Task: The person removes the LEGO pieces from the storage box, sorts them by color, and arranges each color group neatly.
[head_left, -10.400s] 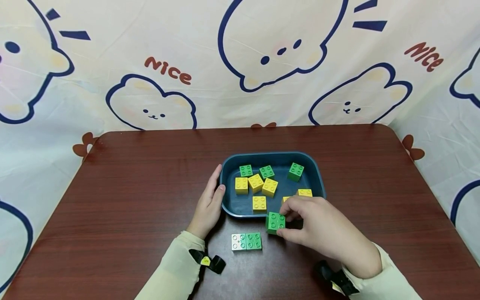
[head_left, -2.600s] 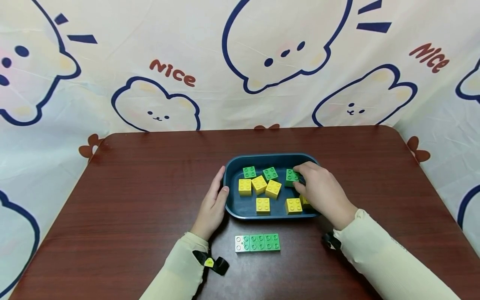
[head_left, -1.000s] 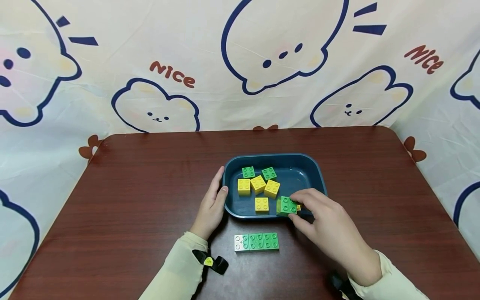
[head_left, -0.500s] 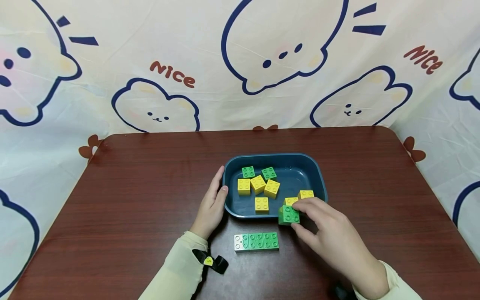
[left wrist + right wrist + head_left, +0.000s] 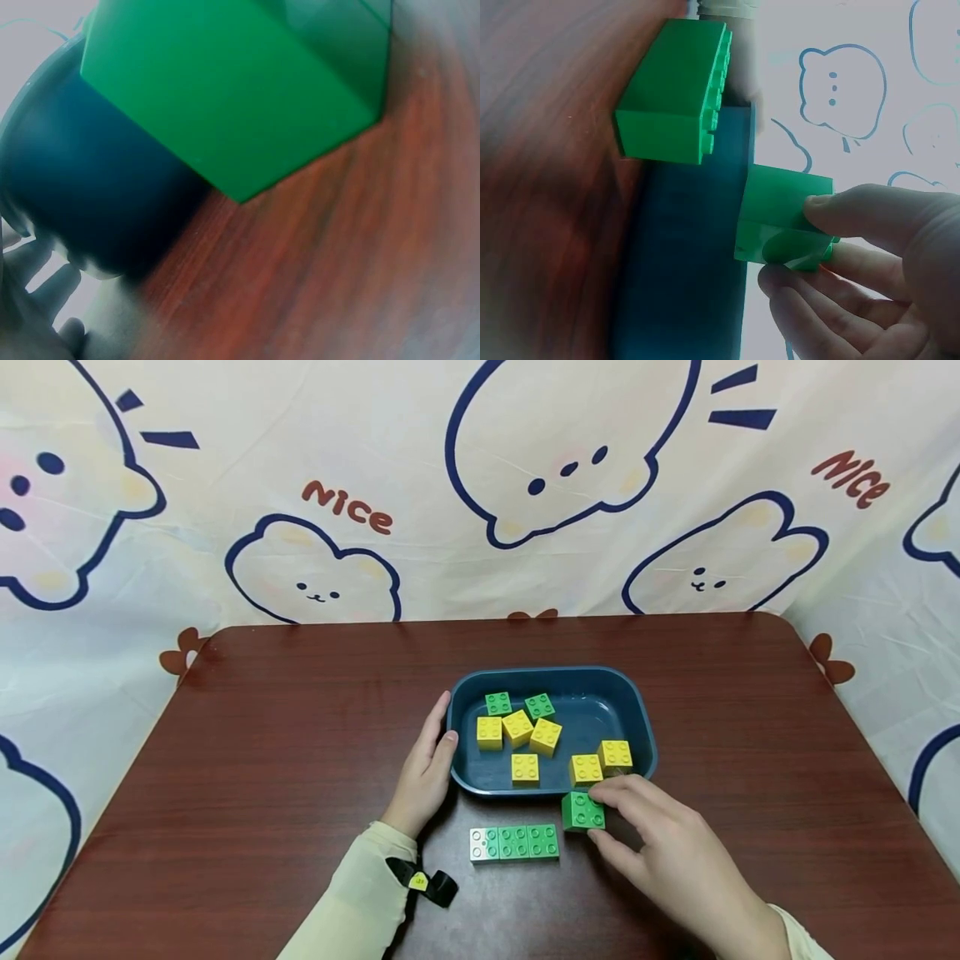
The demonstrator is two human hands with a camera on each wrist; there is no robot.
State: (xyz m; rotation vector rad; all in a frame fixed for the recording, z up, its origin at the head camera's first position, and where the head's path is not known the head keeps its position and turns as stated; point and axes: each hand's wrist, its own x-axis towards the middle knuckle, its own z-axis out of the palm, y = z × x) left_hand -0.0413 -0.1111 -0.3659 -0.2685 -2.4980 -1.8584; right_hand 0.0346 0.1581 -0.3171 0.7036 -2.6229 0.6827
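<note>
My right hand [image 5: 675, 860] pinches a green toy brick [image 5: 582, 812] between thumb and fingers, just in front of the blue tray [image 5: 600, 706]. In the right wrist view the thumb presses one side of this brick [image 5: 787, 195], fingers on the other. My left hand [image 5: 418, 777] rests along the tray's left side, fingers straight and thumb at the rim. A row of three joined green bricks [image 5: 514, 843] lies on the table left of the held brick; its left end shines white with glare. The row's end [image 5: 225, 97] looms large in the left wrist view.
Two green bricks [image 5: 539, 707] and several yellow bricks [image 5: 525, 769] sit in the tray. Two of the yellow ones stand near its front right corner. The brown table [image 5: 300, 735] ends at a printed cloth [image 5: 420, 568] behind.
The row has grown from two bricks to three. My right hand has taken another green brick from the tray's right side and carried it over the front rim. My left hand stays put.
</note>
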